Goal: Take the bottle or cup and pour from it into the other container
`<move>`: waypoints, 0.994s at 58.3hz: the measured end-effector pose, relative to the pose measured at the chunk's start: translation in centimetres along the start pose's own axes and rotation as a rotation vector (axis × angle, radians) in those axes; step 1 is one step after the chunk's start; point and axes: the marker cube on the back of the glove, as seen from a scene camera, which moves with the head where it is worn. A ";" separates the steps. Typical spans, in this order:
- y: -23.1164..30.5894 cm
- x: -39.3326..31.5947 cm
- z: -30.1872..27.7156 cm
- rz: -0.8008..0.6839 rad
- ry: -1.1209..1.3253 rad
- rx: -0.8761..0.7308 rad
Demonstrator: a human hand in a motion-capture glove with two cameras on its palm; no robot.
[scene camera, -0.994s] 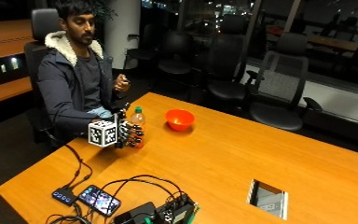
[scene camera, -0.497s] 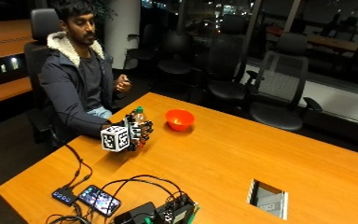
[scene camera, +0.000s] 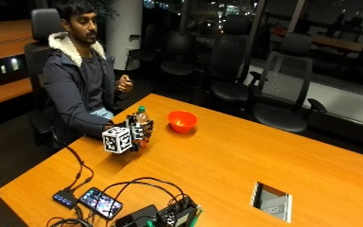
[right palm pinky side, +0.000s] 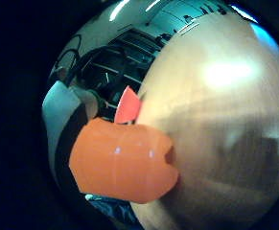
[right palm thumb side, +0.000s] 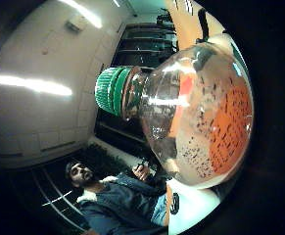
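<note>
In the outside view my gloved right hand (scene camera: 139, 133) grips a clear bottle (scene camera: 142, 116) with a green cap, held upright at the table's edge near the person. The hand hides the bottle's base, so I cannot tell if it touches the table (scene camera: 244, 156). An orange bowl (scene camera: 182, 121) stands on the table a short way beyond the bottle. The thumb side palm view is filled by the bottle (right palm thumb side: 196, 117), its green cap (right palm thumb side: 113, 91) and its orange label. The little finger side palm view shows the orange label (right palm pinky side: 122, 160) close up, with the bowl (right palm pinky side: 127, 106) behind it.
The person's bare left hand (scene camera: 125, 86) is raised at chest height, away from the table. Phones (scene camera: 99, 202), cables and electronics (scene camera: 169, 216) lie at the near edge. A cable hatch (scene camera: 272, 201) is set into the tabletop. Office chairs (scene camera: 282, 90) stand behind the table.
My right hand, with the bottle in it, has shifted slightly along the table toward the orange bowl. The bowl has stayed put.
</note>
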 end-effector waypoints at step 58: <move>-8.2 -16.1 15.3 -0.278 1.302 -0.197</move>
